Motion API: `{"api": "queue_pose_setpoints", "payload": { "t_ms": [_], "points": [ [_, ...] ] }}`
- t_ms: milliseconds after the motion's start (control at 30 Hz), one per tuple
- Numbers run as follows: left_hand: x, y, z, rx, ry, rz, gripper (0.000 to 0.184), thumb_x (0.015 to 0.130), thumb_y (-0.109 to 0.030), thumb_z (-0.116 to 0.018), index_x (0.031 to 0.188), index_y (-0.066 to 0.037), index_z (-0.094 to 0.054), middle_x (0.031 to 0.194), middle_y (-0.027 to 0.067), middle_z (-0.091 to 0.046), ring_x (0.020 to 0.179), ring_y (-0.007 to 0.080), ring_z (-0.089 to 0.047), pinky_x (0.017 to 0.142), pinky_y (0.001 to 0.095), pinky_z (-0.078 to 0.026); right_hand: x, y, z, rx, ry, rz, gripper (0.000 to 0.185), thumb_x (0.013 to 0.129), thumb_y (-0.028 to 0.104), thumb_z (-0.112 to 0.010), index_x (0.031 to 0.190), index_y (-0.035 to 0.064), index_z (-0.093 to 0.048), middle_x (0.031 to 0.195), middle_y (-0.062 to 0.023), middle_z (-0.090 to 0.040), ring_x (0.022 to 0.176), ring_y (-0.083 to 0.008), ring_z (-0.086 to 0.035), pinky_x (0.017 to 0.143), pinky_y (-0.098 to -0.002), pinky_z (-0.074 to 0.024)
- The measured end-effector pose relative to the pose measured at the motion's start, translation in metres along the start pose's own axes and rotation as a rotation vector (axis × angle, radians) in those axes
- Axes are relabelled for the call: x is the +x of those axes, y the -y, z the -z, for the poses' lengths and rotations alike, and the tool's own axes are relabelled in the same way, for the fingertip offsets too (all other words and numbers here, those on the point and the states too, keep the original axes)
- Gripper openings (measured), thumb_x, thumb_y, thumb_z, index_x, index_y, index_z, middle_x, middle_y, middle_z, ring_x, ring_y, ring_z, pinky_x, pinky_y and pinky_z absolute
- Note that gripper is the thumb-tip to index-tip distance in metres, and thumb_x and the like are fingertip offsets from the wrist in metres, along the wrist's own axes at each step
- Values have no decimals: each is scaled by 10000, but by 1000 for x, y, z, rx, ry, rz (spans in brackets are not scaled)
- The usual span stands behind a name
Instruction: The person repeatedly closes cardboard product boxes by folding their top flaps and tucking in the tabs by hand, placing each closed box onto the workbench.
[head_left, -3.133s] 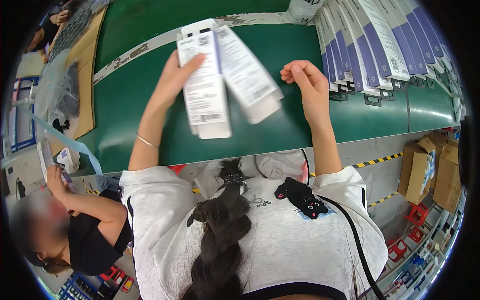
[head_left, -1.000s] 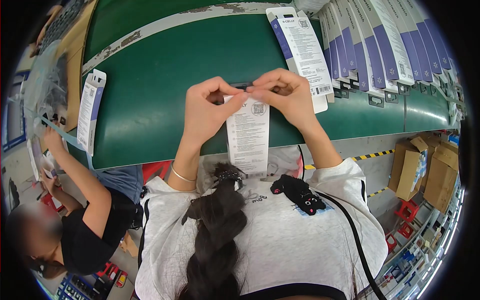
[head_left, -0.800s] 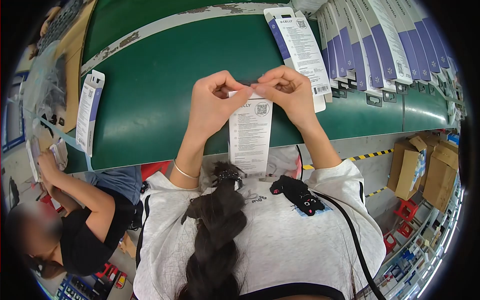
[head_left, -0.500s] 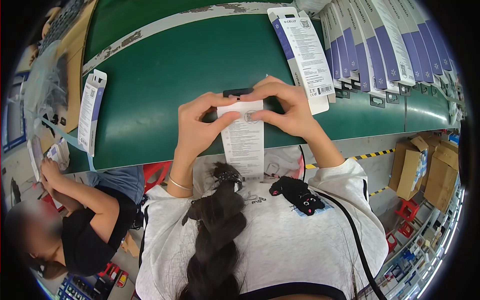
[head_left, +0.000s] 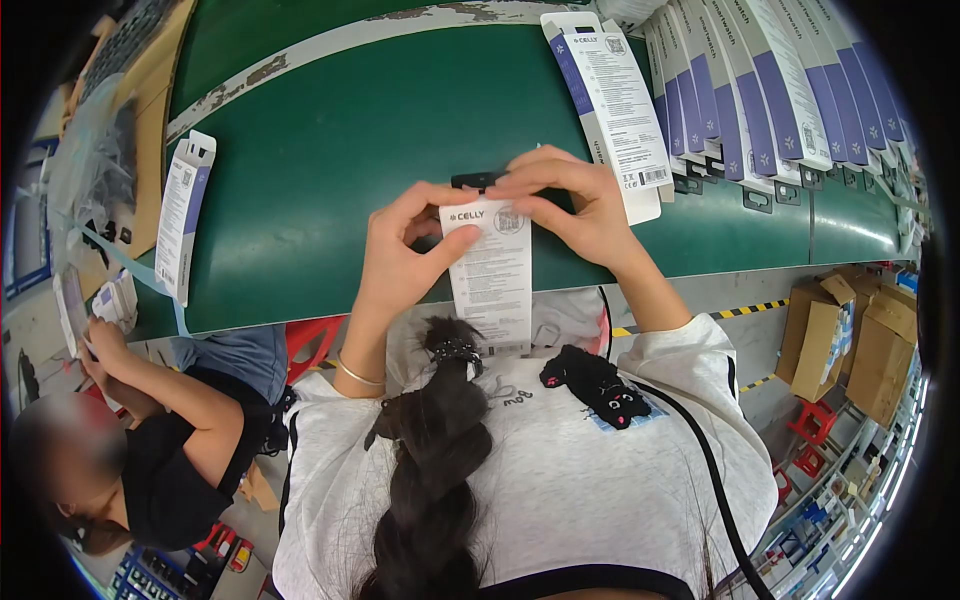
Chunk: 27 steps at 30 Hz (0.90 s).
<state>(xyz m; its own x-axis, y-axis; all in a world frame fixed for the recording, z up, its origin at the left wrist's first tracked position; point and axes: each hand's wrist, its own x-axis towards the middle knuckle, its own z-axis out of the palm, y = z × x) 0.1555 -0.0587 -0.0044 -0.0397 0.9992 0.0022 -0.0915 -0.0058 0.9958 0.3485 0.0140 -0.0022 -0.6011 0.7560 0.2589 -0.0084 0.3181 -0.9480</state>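
Between my two hands is a white printed box, its lower end over the table's front edge and a black hanging tab at its top. My left hand pinches its upper left corner, thumb on the printed face. My right hand grips the upper right, fingers along the top edge and thumb near the square code. A second white and purple box lies right of my right hand, its top flap raised. Another box with an upright flap lies at the table's left end.
A row of white and purple boxes fills the green table's right end. Plastic bags and cardboard are at the left. A co-worker handles boxes at the lower left. Open cartons stand on the floor at the right.
Earlier my left hand held two boxes and my right was empty. Those boxes now lie apart on the table. Both hands hold another box, and its top edge, open before, now looks flat under my fingers.
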Motion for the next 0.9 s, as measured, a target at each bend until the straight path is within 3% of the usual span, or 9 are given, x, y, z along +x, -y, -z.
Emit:
{"api": "queue_pose_setpoints", "payload": {
  "t_ms": [100, 167, 300, 433, 467, 567, 700, 767, 900],
  "points": [
    [16, -13, 14, 138, 59, 27, 280, 749, 25, -672, 1013, 1, -583, 939, 63, -614, 831, 117, -604, 697, 223, -502, 1, -4, 1, 38, -150, 29, 194, 813, -1, -580, 999, 13, -632, 983, -86, -648, 922, -155, -582, 807, -273, -461],
    [52, -22, 35, 229, -210, -226, 324, 784, -3, -651, 1090, 20, -546, 1007, 61, -586, 868, 105, -569, 734, 226, -481, 3, -1, 2, 201, -325, -44, 195, 857, 3, -538, 1045, -16, -582, 1037, -93, -632, 943, -136, -579, 829, -247, -441],
    [121, -46, 81, 339, -508, -250, 614, 861, -201, -612, 1351, -5, -297, 1291, 149, -409, 1109, 219, -500, 911, 313, -448, -1, -8, 18, 207, -536, -53, 163, 896, 24, -476, 1028, -31, -552, 1008, -141, -624, 913, -168, -592, 805, -273, -453],
    [113, -49, 49, 546, -369, -389, 565, 866, -216, -596, 1344, -69, -334, 1377, 130, -332, 1271, 308, -341, 998, 375, -358, 2, -6, 16, 195, -553, -42, 145, 898, 16, -476, 1008, -29, -557, 985, -132, -624, 892, -167, -595, 794, -271, -458],
    [112, -42, 43, 661, -383, -513, 450, 809, -166, -628, 1206, -45, -456, 1177, 98, -538, 1131, 287, -472, 920, 372, -398, 2, -5, 15, 175, -530, -35, 138, 893, 15, -489, 1001, -28, -563, 978, -124, -626, 885, -163, -599, 791, -268, -459],
    [102, -34, 30, 860, -97, -578, 187, 772, -72, -616, 953, -27, -609, 993, 130, -624, 937, 298, -586, 841, 347, -456, 1, -4, 10, 129, -477, -32, 122, 874, 2, -526, 983, -31, -568, 949, -104, -625, 893, -147, -597, 785, -248, -458],
    [53, -104, -10, 510, 353, -714, 174, 750, 26, -551, 905, 19, -632, 911, 127, -649, 795, 236, -622, 692, 303, -490, 0, -7, 9, 127, -435, -84, 108, 867, -4, -533, 958, -24, -587, 917, -81, -624, 866, -141, -612, 767, -237, -463],
    [24, -120, -20, 261, 303, -784, 129, 731, -30, -551, 827, 15, -624, 819, 94, -636, 715, 241, -603, 623, 293, -477, 1, -9, 5, 98, -475, -110, 101, 864, 1, -541, 947, -23, -593, 902, -75, -622, 851, -139, -617, 756, -236, -467],
    [-6, -159, 0, -13, 140, -943, 99, 807, -216, -650, 727, -197, -704, 646, -133, -582, 545, 17, -496, 484, 198, -418, 1, -11, 10, 76, -439, -52, 107, 864, 9, -544, 952, -24, -596, 908, -77, -623, 834, -135, -618, 749, -237, -468]
  ]
}}
